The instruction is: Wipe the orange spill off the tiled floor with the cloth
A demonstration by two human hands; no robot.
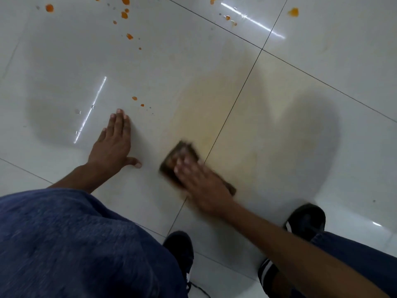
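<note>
1. Your left hand (113, 145) lies flat on the tiled floor (322, 61), palm down. Its fingers are straight and point to 12 o'clock, the thumb is spread toward 3 o'clock, and it holds nothing.
2. Your right hand (199, 186), blurred, presses down on the cloth (174, 153). Its fingers look stretched out over the cloth toward 11 o'clock, not curled round it.
3. The cloth, brown and folded, sits on the floor at 3 o'clock of your left hand, near the thumb but apart from it. Its right side meets a dark grout line (236, 100).
4. A pale yellow-orange smear (206, 108) spreads from the cloth toward 12 and 1 o'clock and crosses that grout line.
5. Small orange drops (134, 98) lie at 1 o'clock of your left fingertips.
6. A thicker scatter (124, 15) marks the tiles at the frame's 11 o'clock edge, and a lone splash (293, 12) lies at 1 o'clock.
7. Your knee (64, 244), in blue fabric, fills the frame's 7 o'clock corner.
8. One black shoe (180, 248) stands at 6 o'clock and the other shoe (305, 220) at 4 o'clock, both behind your right arm.
</note>
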